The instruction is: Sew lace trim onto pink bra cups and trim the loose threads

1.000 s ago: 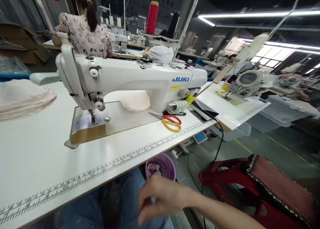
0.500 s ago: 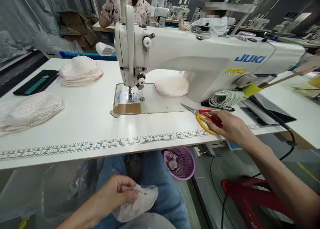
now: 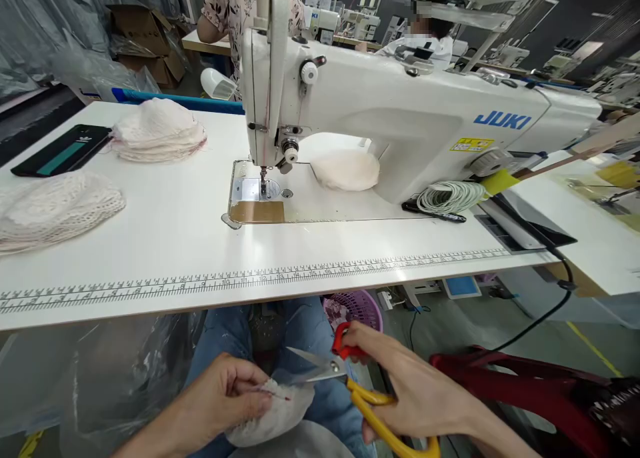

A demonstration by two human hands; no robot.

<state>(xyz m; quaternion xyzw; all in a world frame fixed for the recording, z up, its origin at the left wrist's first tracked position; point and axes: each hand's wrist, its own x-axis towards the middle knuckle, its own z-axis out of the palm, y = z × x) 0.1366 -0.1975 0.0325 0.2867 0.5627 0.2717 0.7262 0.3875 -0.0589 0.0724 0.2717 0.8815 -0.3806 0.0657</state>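
Rm o/ tabletop; scissors block near side, sewing mach. far.

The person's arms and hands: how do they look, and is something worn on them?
The left hand and right hand are ungloved, with no ring showing. The left forearm and right forearm are bare: no sleeve, watch or bracelet in view.

JUKI on sewing machine, numbers on ruler

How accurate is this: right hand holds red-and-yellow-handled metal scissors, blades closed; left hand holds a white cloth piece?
Blades are open, not closed (head view); right hand holds the scissors, left hand holds the white cloth piece.
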